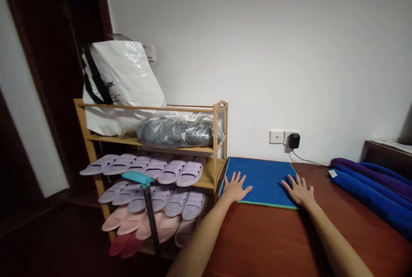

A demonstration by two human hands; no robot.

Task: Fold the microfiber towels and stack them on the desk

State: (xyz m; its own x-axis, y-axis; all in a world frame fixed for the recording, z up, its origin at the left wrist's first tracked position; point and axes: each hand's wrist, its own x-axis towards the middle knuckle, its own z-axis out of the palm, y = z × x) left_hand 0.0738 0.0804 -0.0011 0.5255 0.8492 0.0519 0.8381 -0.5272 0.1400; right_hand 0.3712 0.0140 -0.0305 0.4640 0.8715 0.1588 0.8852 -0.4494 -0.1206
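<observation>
A blue cloth [262,182] with a green edge lies spread flat on the reddish-brown wooden table [257,238], close to the wall. My left hand [235,187] rests on its left part with the fingers spread. At the cloth's right edge my right hand [299,190] lies with its fingers apart, partly over the cloth and partly over the wood. Neither hand holds anything. Further right, several blue and purple cloths [375,189] lie folded in long strips, one with a small white tag.
Left of the table stands a wooden shoe rack [220,135] with lilac slippers [175,170] and pink slippers [128,224]. A white bag [125,75] sits on top. A teal-topped handle [138,178] rises before it. A black adapter [294,141] is plugged into the wall, its cable trailing right.
</observation>
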